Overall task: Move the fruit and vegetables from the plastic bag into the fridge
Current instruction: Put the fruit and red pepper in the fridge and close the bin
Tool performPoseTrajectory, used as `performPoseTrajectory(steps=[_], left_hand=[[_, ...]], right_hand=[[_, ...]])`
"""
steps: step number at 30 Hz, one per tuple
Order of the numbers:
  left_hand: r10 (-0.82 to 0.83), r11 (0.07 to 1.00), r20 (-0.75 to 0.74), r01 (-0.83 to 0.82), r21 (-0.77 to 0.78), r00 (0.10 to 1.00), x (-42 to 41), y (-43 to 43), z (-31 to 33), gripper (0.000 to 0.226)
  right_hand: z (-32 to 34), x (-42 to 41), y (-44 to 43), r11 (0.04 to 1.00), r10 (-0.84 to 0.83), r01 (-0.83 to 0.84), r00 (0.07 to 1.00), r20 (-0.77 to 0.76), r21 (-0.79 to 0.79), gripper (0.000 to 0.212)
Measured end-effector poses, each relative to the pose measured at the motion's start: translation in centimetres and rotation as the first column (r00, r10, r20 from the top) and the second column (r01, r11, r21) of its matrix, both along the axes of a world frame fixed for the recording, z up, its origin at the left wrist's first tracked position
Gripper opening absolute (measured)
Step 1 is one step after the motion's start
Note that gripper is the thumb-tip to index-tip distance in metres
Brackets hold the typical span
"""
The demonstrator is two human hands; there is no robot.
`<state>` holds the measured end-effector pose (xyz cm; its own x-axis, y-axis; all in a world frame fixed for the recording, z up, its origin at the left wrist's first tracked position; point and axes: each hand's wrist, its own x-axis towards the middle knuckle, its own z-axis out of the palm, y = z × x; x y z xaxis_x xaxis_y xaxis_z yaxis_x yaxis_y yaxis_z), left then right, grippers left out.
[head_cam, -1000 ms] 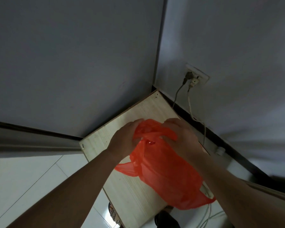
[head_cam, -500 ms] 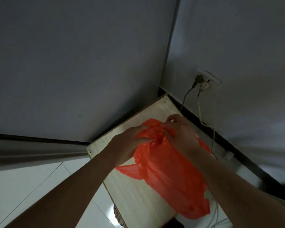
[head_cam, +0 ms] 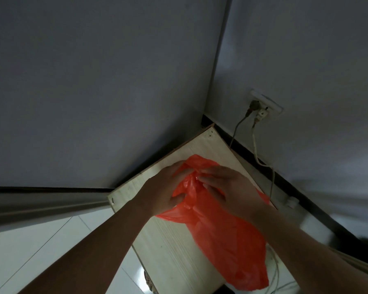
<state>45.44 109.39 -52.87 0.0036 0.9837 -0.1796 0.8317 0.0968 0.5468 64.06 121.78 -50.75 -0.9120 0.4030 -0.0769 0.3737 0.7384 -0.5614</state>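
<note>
Near edge of view: both bare forearms reach forward and down over the white tiled floor (head_cam: 30, 247) to the pale wood-grain bench (head_cam: 170, 247) set into the room corner. On it lies the red-orange thin plastic bag (head_cam: 225, 236), full and slumped, its lower end reaching past the bench's near right edge toward the loose white cables (head_cam: 274, 270) below. Left hand (head_cam: 164, 189): fingers curled, pinching gathered film at the bag's neck. Right hand (head_cam: 229, 187): fingers bent, tips pressed into the same knot or bunched mouth; how firmly it grips cannot be read. Contents are hidden by the opaque film; no fruit or vegetables visible, no fridge in view. Judged step: opening the mouth of the bag. Risks: (1) thin film may tear if the neck is pulled apart hard, spilling produce; (2) the overhanging end carries weight, so tugging the neck upward could tip the bag off the bench to the floor; (3) round items may roll out toward the edge once the mouth opens. Farther back: white wall socket (head_cam: 266, 102) with two plugs, cords trailing down beside the bench; a falling bag could snag them. Grey walls (head_cam: 94, 81) beyond.
</note>
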Motion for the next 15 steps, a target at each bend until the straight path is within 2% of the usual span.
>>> performPoseTrajectory(steps=[3,6,9,15], left_hand=[[-0.004,1.000,0.005,0.004,-0.004,1.000,-0.4,-0.2,-0.4,0.076],[0.011,1.000,0.001,-0.011,-0.002,1.000,-0.8,-0.7,-0.8,0.078],[0.049,0.998,-0.032,-0.050,-0.046,0.998,-1.3,-1.1,-1.3,0.078],[0.099,0.992,-0.038,-0.102,-0.070,0.994,-1.6,-1.6,-2.4,0.073]], right_hand=[[-1.3,-0.2,0.5,0.996,-0.004,0.023,0.974,0.225,-0.085,0.060],[-2.6,-0.9,0.9,0.988,0.005,0.041,0.956,0.294,-0.150,0.059],[-3.5,-1.2,0.7,0.970,0.013,0.065,0.948,0.319,-0.232,0.057],[-4.3,0.0,0.3,0.942,-0.035,0.126,0.959,0.282,-0.311,0.075]])
